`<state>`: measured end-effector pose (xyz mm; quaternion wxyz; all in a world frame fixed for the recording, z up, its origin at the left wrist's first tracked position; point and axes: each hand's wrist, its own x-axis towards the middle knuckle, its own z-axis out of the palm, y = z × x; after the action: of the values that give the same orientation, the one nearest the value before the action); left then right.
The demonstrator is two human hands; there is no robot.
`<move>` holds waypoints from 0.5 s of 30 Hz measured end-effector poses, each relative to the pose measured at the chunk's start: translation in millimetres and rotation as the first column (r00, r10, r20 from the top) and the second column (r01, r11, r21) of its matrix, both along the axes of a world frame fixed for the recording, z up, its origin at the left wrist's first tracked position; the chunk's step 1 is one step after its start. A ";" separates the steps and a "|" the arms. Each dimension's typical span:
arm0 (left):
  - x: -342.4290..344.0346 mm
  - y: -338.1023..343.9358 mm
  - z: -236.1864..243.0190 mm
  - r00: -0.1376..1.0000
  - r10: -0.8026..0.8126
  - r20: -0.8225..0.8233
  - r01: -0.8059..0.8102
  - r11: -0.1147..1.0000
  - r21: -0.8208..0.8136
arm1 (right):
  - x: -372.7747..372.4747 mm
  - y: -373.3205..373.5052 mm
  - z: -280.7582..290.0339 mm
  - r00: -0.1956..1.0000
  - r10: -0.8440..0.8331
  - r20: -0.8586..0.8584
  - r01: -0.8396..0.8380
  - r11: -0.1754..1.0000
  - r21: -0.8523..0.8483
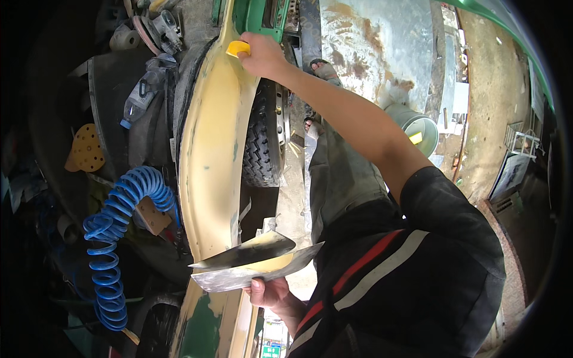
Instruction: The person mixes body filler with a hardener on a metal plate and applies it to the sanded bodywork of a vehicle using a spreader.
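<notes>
My right hand (262, 56), at the top, is closed around a yellow spreader (237, 48) against the upper end of a vehicle fender (210, 152). The fender has a smooth cream coat of filler with small green patches showing through. Lower down, my left hand (271, 295) grips a grey metal filler plate (218, 280) by its underside, thumb over the near edge. A mound of cream filler (274, 263) lies on this plate. A second dark, filler-smeared blade (245, 252) sits above it; how it is held is hidden.
A tyre (262, 140) stands beside the fender. On the left are a coiled blue air hose (110, 238), a plastic bottle (140, 101), a sanding disc (88, 148) and a sander (164, 30). A bucket (427, 134) stands beyond my legs, near a stained metal sheet (376, 48).
</notes>
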<state>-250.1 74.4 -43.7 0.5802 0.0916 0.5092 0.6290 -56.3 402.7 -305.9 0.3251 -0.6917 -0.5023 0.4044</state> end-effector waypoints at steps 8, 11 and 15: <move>6.5 3.1 1.3 0.999 0.034 -0.025 -0.035 0.999 -0.033 | -9.7 27.7 -16.7 0.995 0.089 0.048 -0.089 0.996 -0.002; 6.9 5.7 1.7 0.999 0.035 -0.026 -0.036 0.999 -0.036 | -12.4 30.1 -20.5 0.991 0.122 0.048 -0.121 0.992 -0.025; 8.6 10.4 1.7 1.000 0.022 -0.006 -0.023 0.999 -0.042 | -13.1 26.7 4.9 0.976 0.209 0.057 -0.209 0.978 -0.014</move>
<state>-241.5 84.8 -42.0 0.5735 0.0754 0.5249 0.6244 -69.4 429.4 -301.0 0.2634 -0.6477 -0.5799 0.4181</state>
